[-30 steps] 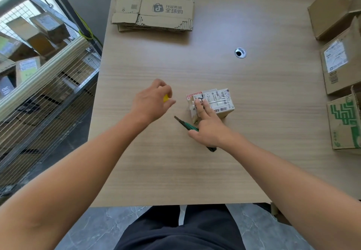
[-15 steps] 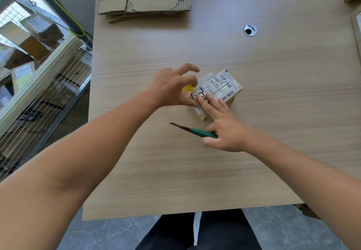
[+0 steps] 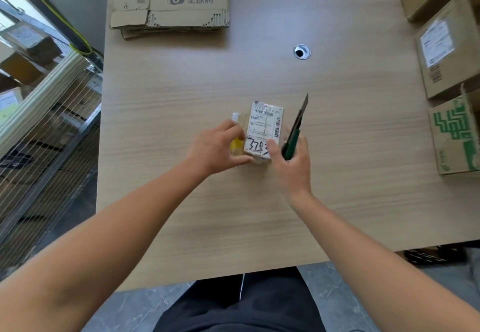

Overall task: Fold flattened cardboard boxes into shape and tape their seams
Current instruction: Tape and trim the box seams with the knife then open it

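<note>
The small brown cardboard box (image 3: 265, 126), with a white shipping label and black handwritten numbers on top, sits near the middle of the pale wood-grain table (image 3: 181, 85), its long side running away from the person. The left hand (image 3: 215, 147) grips its left side, fingers curled over the upper edge and thumb stretched along the near end. Its fingers partly cover a yellow patch (image 3: 237, 144) on that side; what this is cannot be told. The right hand (image 3: 293, 165) holds a green-handled utility knife (image 3: 296, 129) just beside the box's right side. The fingers are wrapped round the handle, the dark blade is out and points away and upward, and the thumb touches the box's near right corner.

Well apart, at the far left of the table, lies a stack of flattened brown cardboard boxes (image 3: 171, 2) printed with a grey logo. A round metal cable hole (image 3: 301, 52) is set in the tabletop beyond the knife. Along the right edge stand a brown labelled carton (image 3: 446, 51) and a green-printed carton (image 3: 454, 137). A wire-mesh shelf (image 3: 46, 137) holding parcels stands to the left of the table.
</note>
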Tool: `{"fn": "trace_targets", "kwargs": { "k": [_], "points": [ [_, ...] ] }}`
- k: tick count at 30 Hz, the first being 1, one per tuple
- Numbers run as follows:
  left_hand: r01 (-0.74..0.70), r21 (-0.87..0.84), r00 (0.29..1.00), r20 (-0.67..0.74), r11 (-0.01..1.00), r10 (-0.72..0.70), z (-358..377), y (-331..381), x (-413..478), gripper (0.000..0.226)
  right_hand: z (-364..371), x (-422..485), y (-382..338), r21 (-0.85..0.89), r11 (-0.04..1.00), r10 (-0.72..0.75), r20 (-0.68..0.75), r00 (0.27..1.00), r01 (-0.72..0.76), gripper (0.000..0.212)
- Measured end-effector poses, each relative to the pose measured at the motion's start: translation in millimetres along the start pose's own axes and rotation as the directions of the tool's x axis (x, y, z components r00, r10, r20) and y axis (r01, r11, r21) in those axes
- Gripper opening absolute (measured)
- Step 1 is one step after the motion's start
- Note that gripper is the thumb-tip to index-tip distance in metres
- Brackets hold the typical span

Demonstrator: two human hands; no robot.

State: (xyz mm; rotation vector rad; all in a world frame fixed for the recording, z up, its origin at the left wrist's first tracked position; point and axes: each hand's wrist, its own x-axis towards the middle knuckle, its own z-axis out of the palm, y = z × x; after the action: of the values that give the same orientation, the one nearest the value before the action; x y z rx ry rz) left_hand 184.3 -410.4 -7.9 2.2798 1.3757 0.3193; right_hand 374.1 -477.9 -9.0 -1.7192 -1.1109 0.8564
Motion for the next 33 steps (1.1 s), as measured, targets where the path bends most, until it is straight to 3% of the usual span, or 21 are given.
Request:
{"fn": "trace_targets", "kwargs": {
  "k": [5,9,12,16,22,26,29,33],
  "points": [
    [0.101,-0.164,0.994,0.063,0.981,-0.092,6.0,12.7,-19.2,0.033,-1.6,-0.4,12.0,-0.202,0.972,-0.078,0.211,0.974,0.122,0.044],
    [0.157,-0.331,0.986,-0.003,0.93,-0.167,-12.3,2.3,-31.3,0.011,1.0,6.6,4.7,-0.246,0.962,-0.051,0.265,0.963,0.118,0.047],
    [0.165,-0.36,0.985,0.013,0.918,-0.171,-29.3,5.5,-33.9,0.006,3.2,9.4,-15.9,-0.138,0.988,-0.026,0.287,0.958,0.068,0.046],
    [0.142,-0.326,0.99,0.035,0.935,-0.138,-49.2,14.1,-31.3,0.005,-7.4,9.0,-36.6,-0.055,0.993,-0.089,0.24,0.967,0.105,0.009],
    [0.032,-0.37,0.999,0.051,0.929,-0.014,-76.3,31.6,-32.0,0.012,-13.0,-3.5,-63.8,0.215,0.967,0.02,0.477,0.879,-0.138,0.016],
    [0.01,-0.347,0.998,0.067,0.938,0.014,-80.7,39.4,-33.7,0.014,-11.4,-10.5,-70.3,0.225,0.972,-0.034,0.404,0.914,-0.063,0.006],
    [-0.005,-0.336,0.998,0.061,0.942,0.027,-79.1,41.2,-35.8,0.009,-14.3,-11.4,-73.8,0.157,0.988,-0.062,0.352,0.934,0.006,0.012],
    [0.166,-0.429,0.977,0.195,0.888,-0.088,-80.0,43.1,-38.8,0.027,-25.2,-9.3,-76.0,0.112,0.992,-0.092,0.302,0.949,0.06,0.013]
  ]
}}
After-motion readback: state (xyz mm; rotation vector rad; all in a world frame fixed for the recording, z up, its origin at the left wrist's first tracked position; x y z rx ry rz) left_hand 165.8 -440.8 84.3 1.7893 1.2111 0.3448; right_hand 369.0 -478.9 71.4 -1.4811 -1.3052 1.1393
